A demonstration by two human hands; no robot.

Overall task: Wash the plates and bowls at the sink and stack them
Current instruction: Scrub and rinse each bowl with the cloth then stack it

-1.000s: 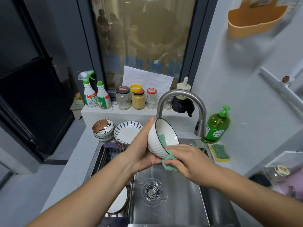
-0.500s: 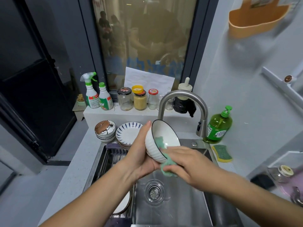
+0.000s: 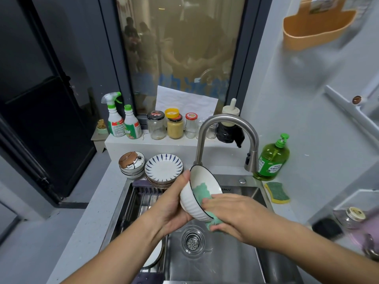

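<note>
Over the steel sink, the left hand grips a tilted bowl — white, ribbed, dark-rimmed — while the right hand pinches a green cloth against its glossy inside.

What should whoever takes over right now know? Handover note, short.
Left hand grips the white ribbed bowl, tilted over the sink.
Right hand presses a green cloth over the bowl's rim and inside.
Behind the sink: stacked patterned bowls and blue-striped plates; washed or not, cannot tell.
Left: finish this bowl, stack it; a white plate waits in the rack.
</note>
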